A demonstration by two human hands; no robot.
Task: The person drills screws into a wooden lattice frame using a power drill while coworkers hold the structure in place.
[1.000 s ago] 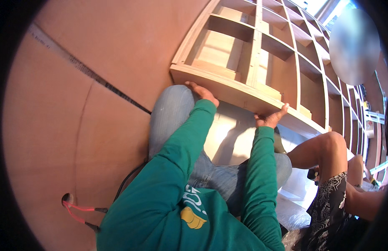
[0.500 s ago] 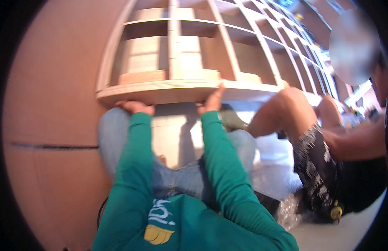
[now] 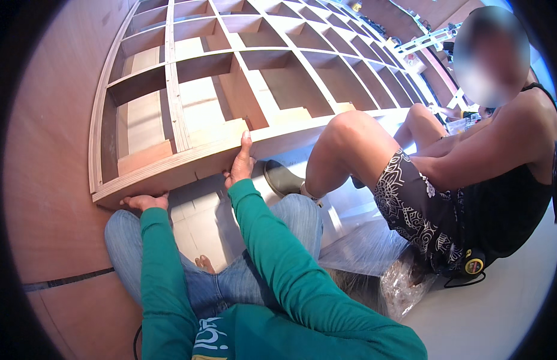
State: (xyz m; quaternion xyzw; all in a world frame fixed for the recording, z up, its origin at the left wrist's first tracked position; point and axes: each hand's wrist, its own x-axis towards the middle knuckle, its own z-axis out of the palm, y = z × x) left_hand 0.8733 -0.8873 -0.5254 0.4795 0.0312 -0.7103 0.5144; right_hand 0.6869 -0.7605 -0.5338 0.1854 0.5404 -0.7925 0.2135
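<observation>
A large wooden shelf unit (image 3: 218, 143), a grid of open square compartments, stretches away from me with its near edge raised off the floor. My left hand (image 3: 145, 202) is under that edge close to its left corner, fingers partly hidden beneath the board. Farther right, my right hand (image 3: 240, 162) grips the same edge, its thumb up against the board's face and its fingers curled below. Wooden blocks (image 3: 145, 157) sit inside the nearest compartments, along the edge board.
A co-worker (image 3: 500, 156) sits or squats close on my right, knees near the unit's edge, a boot (image 3: 283, 178) beside my right hand. Clear plastic wrap (image 3: 374, 258) lies between us. Left of me stands a brown panel surface (image 3: 50, 150). My knees are under the unit's edge.
My view has swung to the right, so the unit appears shifted left and slanted, and more of the co-worker shows. Both hands keep their hold on the near edge.
</observation>
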